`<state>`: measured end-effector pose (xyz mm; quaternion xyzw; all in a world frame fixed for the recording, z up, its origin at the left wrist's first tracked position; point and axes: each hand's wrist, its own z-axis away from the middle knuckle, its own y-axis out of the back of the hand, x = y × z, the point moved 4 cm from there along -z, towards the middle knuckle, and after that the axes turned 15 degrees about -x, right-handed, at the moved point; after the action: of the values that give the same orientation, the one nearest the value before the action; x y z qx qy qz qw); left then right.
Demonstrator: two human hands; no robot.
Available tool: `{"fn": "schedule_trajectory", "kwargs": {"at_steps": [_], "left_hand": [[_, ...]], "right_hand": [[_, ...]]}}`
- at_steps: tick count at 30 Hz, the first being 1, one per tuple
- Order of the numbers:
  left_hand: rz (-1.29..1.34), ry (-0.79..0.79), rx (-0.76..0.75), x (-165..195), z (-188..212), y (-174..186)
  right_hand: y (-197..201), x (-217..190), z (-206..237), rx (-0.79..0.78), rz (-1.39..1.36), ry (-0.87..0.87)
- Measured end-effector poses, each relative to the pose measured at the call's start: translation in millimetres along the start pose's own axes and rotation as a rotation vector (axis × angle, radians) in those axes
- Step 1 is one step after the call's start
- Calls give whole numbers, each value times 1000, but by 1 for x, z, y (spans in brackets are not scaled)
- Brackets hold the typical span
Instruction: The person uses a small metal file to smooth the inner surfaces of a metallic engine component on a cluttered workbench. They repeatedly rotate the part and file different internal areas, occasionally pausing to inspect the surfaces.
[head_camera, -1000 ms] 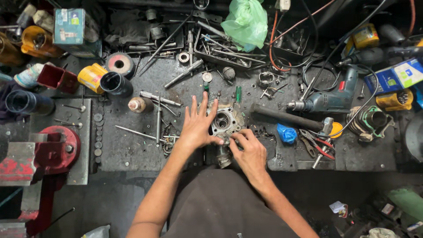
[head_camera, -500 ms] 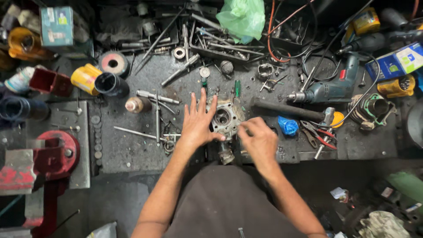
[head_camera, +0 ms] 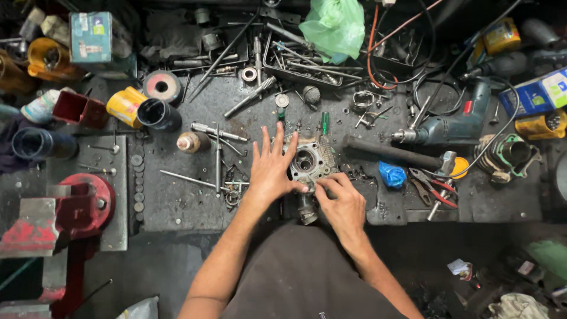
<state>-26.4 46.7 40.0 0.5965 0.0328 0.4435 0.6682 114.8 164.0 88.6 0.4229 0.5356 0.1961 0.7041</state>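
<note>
A grey metal engine part [head_camera: 308,160] with a round bore lies on the dark workbench [head_camera: 177,201] near its front edge. My left hand [head_camera: 270,168] lies flat and spread against the part's left side, fingers pointing away from me. At the part's lower right corner, my right hand [head_camera: 339,201] has its fingers curled and pinched; whatever small item sits between the fingertips is hidden. A green-handled screwdriver [head_camera: 325,125] lies just behind the part.
A red bench vise [head_camera: 65,212] is at the left front. A blue-grey electric drill [head_camera: 455,127], a hammer [head_camera: 393,153], red-handled pliers [head_camera: 434,189], a blue rag [head_camera: 391,175], cans, cables and a green plastic bag [head_camera: 336,26] crowd the bench.
My right hand has moved from the part's right side down to its lower right corner. The left hand stays spread on the part.
</note>
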Motion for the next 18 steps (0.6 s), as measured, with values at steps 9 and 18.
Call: {"fn": "schedule_trajectory", "kwargs": {"at_steps": [9,18], "left_hand": [[45,-38,1,-3,-1,-1],[26,-16,-21,-2,-2,2]], "right_hand": [[11,7,-13,50,13,3],[15,0,-15,37,24,21]]}}
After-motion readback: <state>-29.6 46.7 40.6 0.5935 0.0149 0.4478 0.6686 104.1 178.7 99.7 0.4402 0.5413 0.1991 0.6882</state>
